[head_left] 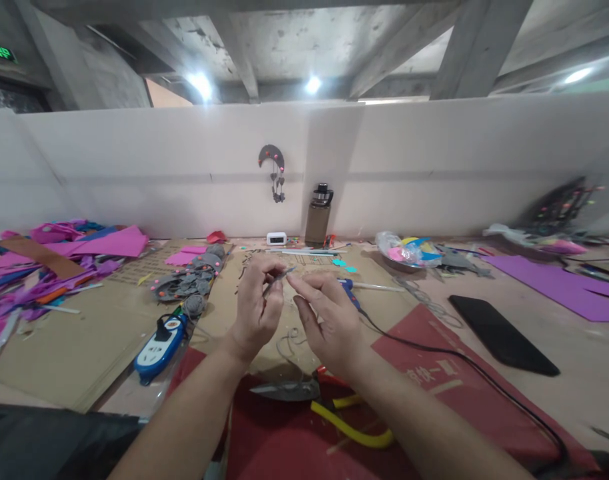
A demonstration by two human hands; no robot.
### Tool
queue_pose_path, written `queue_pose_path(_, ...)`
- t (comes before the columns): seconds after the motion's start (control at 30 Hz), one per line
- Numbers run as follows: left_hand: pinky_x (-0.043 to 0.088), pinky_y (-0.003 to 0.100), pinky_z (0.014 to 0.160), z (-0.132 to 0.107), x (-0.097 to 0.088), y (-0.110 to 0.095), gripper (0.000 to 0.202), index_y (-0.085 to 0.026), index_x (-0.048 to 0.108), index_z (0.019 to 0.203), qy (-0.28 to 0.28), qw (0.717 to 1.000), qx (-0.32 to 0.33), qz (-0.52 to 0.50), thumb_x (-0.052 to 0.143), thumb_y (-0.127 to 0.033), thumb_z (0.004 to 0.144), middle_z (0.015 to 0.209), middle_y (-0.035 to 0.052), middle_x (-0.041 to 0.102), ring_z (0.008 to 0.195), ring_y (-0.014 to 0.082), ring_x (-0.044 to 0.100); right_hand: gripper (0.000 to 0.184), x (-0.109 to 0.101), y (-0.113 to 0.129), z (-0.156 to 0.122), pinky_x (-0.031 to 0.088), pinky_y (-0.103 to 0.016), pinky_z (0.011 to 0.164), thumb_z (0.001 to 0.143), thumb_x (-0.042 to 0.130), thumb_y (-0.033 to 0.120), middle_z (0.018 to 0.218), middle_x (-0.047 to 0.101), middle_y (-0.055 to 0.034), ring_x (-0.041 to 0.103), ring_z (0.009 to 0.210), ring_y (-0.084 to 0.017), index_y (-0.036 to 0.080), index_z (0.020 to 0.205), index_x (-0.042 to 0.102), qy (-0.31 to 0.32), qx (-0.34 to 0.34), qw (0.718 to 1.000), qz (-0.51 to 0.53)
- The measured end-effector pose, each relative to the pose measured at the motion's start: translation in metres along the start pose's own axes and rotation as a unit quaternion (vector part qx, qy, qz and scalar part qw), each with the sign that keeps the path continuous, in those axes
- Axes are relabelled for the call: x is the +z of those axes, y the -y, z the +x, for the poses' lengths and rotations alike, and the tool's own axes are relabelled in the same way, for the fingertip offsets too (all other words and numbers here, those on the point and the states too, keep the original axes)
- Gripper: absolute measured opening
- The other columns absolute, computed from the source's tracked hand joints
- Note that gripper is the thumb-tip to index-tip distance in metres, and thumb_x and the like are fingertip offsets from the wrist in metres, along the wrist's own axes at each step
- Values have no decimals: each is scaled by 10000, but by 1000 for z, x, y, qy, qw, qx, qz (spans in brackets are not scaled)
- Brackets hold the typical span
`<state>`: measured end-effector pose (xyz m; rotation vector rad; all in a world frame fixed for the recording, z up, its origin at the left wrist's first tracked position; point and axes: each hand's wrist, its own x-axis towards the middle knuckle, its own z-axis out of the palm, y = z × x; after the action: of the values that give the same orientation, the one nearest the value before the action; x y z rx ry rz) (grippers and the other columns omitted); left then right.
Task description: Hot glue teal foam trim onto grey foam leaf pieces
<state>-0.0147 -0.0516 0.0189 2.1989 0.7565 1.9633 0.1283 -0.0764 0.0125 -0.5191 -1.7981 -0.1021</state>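
My left hand [259, 303] is raised over the middle of the table, thumb and fingers pinched on a small thin grey piece [285, 274], probably felt. My right hand [331, 320] faces it, index fingertip close to the piece's end; whether they touch I cannot tell. Its thumb and index finger are apart. A grey cord [289, 343] lies loosely below the hands. Nearer me are scissors [354, 427] with yellow handles and a dark blade. A blue glue gun [350, 291] lies behind my right hand, partly hidden.
Left are a blue-and-white power strip [160, 348], grey felt pieces [187, 283] and coloured scraps [74, 250]. A bottle [318, 217] and small clock [277, 239] stand at the back. Right are a black phone [501, 333], a filled bowl [408, 255] and a black cable [451, 352].
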Motion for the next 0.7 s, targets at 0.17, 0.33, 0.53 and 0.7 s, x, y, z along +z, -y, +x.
queue_pose_path(0.17,445,298,718,4,4,-6,141,-227,569,921,-27,998,-33,-40,454,-183,852,883,37,552,819,160,531,596,1,2,1,504,-355,818,848,494,38,1003,551,-81,521,960,-185,271,1392,423,14,-2,1000,-12)
queue_pose_path(0.33,437,251,616,2,10,-10,108,-229,580,883,-64,968,-173,-168,495,-286,851,780,14,537,660,129,510,633,3,-1,0,507,-393,852,867,478,68,1061,543,-98,511,1009,-204,283,1445,339,38,-8,999,-23)
queue_pose_path(0.53,399,190,595,5,16,-13,81,-209,555,827,-102,907,-285,-292,583,-283,814,759,-23,494,632,84,461,679,6,-5,-3,485,-423,884,861,483,73,1151,520,-129,475,1048,-228,238,1482,264,74,-22,995,-63)
queue_pose_path(0.7,389,176,560,9,15,-17,141,-186,506,773,-105,856,-342,-373,624,-263,778,700,-41,463,588,67,455,642,7,-7,-3,468,-456,907,861,466,71,1199,526,-151,477,1108,-251,210,1465,297,80,-27,993,-89)
